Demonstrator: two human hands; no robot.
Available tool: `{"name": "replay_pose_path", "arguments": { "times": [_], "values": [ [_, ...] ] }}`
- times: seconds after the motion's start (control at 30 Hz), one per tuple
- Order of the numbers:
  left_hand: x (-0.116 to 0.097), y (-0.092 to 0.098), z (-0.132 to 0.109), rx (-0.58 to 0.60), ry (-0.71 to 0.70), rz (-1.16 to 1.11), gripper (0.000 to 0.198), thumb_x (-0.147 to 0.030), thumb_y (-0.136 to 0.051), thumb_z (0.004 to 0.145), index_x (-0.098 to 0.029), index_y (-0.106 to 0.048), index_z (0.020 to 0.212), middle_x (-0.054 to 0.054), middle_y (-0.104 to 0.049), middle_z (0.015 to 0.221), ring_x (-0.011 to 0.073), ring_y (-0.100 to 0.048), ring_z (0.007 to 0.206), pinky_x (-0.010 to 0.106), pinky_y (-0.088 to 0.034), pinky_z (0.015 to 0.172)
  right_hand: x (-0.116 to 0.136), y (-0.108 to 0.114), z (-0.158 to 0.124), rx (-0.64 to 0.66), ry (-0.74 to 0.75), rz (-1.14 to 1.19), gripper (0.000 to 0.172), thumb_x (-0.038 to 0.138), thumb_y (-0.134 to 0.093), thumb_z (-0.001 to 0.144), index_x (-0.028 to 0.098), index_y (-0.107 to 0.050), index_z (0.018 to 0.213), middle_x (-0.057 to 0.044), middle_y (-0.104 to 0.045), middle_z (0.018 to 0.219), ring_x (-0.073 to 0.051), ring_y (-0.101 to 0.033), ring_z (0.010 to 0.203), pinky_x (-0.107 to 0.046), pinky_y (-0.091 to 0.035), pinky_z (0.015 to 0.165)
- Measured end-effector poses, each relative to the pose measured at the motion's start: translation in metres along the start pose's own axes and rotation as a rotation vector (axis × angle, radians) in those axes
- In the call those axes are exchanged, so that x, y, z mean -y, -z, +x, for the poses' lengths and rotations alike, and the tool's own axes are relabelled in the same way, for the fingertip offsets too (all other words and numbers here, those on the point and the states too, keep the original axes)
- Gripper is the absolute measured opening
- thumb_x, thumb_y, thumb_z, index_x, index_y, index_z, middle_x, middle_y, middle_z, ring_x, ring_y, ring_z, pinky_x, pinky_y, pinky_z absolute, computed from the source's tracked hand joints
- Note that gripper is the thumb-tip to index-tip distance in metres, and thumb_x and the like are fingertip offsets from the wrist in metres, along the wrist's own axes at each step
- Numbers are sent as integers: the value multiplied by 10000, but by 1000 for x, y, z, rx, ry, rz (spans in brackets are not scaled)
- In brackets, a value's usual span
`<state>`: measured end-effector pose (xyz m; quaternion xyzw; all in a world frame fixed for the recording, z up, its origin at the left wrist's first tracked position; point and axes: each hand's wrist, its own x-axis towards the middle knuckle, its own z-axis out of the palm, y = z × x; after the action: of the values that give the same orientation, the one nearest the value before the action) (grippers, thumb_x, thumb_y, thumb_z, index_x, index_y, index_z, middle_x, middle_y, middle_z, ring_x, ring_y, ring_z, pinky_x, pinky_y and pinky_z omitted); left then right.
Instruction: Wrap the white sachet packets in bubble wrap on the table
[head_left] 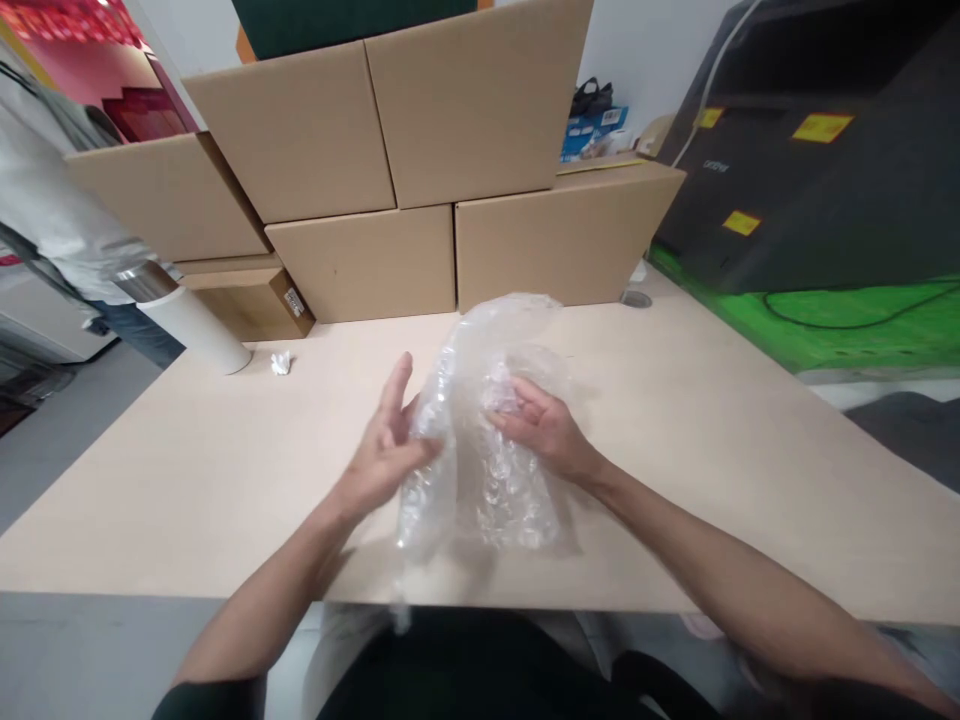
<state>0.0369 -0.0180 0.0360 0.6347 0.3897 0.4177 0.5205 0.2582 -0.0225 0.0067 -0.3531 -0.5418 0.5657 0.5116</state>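
Note:
A crumpled sheet of clear bubble wrap [480, 470] stands partly upright over the pale wooden table [225, 480], in front of me. My left hand [386, 450] is at its left side, fingers spread, the thumb against the plastic. On the other side my right hand [544, 425] pinches a bunched part of the wrap between thumb and fingers. Whether anything lies inside the folds cannot be made out.
Cardboard boxes [360, 265] are stacked along the back edge. A white cylinder [199, 325] and a crumpled white scrap [281, 363] are at the back left. A person [67, 200] stands beyond them. A dark machine [810, 150] is at the right.

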Motion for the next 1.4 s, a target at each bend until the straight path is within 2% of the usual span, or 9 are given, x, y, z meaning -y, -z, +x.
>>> {"name": "replay_pose_path", "arguments": {
  "times": [0.17, 0.3, 0.43, 0.53, 0.73, 0.9, 1.03, 1.27, 1.4],
  "values": [
    [21, 45, 6, -187, 246, -172, 881, -174, -688, 678, -265, -367, 1493, 143, -477, 1474, 338, -563, 1251, 422, -556, 923, 3, 15, 11, -185, -61, 77, 369, 363, -799, 684, 211, -652, 987, 41, -582, 734, -82, -464, 579, -216, -386, 525],
    [40, 54, -11, -275, 168, 242, 810, -363, -683, 812, -296, -297, 1520, 131, -268, 1600, 362, -347, 1431, 557, -387, 1103, -1, 32, 20, -267, -118, 65, 416, 340, -826, 617, 205, -687, 985, 51, -589, 681, -77, -453, 535, -216, -355, 497],
    [42, 34, -30, 146, -82, 797, 1022, -518, -794, 727, -358, -214, 1553, 85, -45, 1668, 405, -33, 1514, 667, -121, 1172, -4, 50, 29, -337, -156, 63, 449, 312, -864, 528, 196, -710, 934, 38, -630, 688, -95, -519, 569, -228, -393, 526],
    [44, 20, -34, 248, -222, 1033, 730, -389, -785, 774, -304, -473, 1428, 116, -289, 1607, 402, -223, 1481, 664, -141, 1169, -2, 60, 32, -349, -160, 33, 454, 278, -878, 497, 202, -720, 916, 46, -615, 646, -113, -547, 587, -245, -431, 562],
    [50, 43, -46, -230, -176, 781, 219, -252, -506, 941, -221, -638, 1113, 85, -686, 1158, 240, -659, 1095, 413, -541, 951, -2, 77, 35, -399, -164, -85, 476, 272, -844, 534, 205, -716, 987, 20, -684, 761, -134, -591, 630, -268, -467, 588],
    [61, 91, -78, -750, -25, 474, 630, -331, -645, 855, -248, -331, 1394, 92, -625, 1168, 231, -672, 994, 430, -592, 822, -5, 97, 37, -474, -247, -130, 443, 201, -819, 568, 171, -704, 995, 17, -687, 755, -114, -586, 600, -252, -454, 588],
    [62, 104, -96, -871, 64, 940, 680, -330, -669, 806, -180, -404, 1414, 189, -458, 1375, 329, -521, 1201, 552, -469, 973, -4, 101, 36, -494, -378, -144, 338, 132, -767, 640, 152, -690, 968, 1, -681, 732, -124, -597, 591, -264, -461, 608],
    [36, 55, -38, -160, 179, 779, 351, -412, -457, 951, -173, -700, 864, 62, -674, 876, 196, -600, 799, 311, -448, 730, -7, 91, 35, -559, -417, -166, 242, 126, -753, 655, 162, -699, 888, -29, -670, 719, -139, -578, 570, -294, -445, 594],
    [49, 38, 5, -106, 326, 718, 330, -475, -606, 829, -166, -654, 721, 20, -614, 669, 152, -512, 619, 268, -332, 566, -13, 90, 35, -555, -412, -186, 244, 154, -786, 611, 192, -697, 835, -34, -668, 726, -152, -581, 575, -296, -464, 589]
  ]
}}
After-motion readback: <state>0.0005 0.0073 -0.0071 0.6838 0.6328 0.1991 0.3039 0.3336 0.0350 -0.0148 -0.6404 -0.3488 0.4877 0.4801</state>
